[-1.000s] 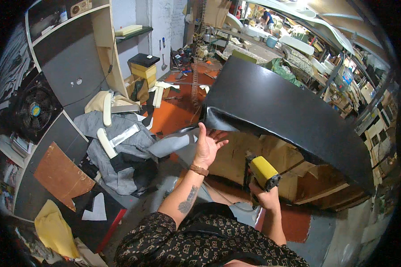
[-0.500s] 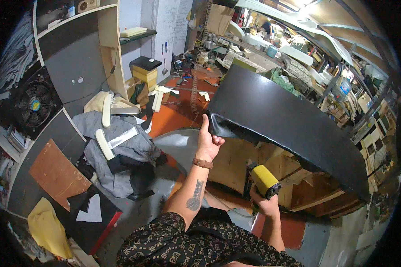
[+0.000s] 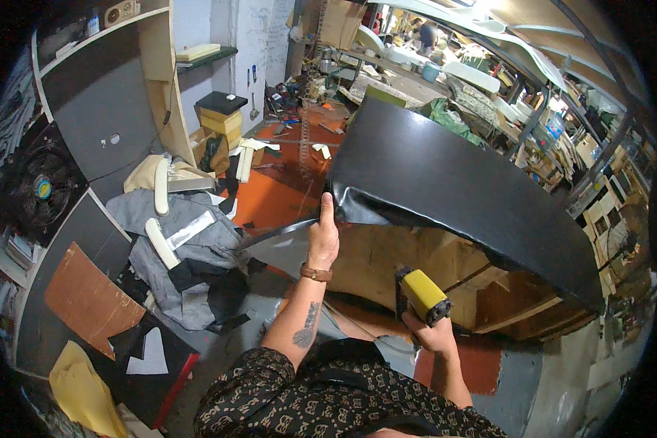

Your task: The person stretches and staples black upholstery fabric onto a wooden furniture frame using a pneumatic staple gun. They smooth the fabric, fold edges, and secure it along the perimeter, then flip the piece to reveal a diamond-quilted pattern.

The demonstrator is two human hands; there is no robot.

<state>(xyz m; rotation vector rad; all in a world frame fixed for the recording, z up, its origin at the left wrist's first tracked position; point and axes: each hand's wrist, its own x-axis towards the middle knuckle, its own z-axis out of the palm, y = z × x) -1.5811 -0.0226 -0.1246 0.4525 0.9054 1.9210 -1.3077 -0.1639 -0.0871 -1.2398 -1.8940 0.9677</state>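
Shelf unit (image 3: 157,73) at left: top compartment held a beige box (image 3: 121,12) and a bottle (image 3: 93,26); a lower one held flat stacked items (image 3: 22,247). Blue bucket (image 3: 431,72) sat on the back bench, contents too small to tell. Black-covered piece (image 3: 445,164) stood in front of the person, smooth and glossy on top, creased at its near-left corner, open side showing a bare wooden frame. Left hand (image 3: 324,242) had its thumb at that corner; fingers mostly hidden, couldn't tell if clamped. Right hand (image 3: 432,334) was wrapped around a yellow-and-black tool (image 3: 425,295), near the open side.
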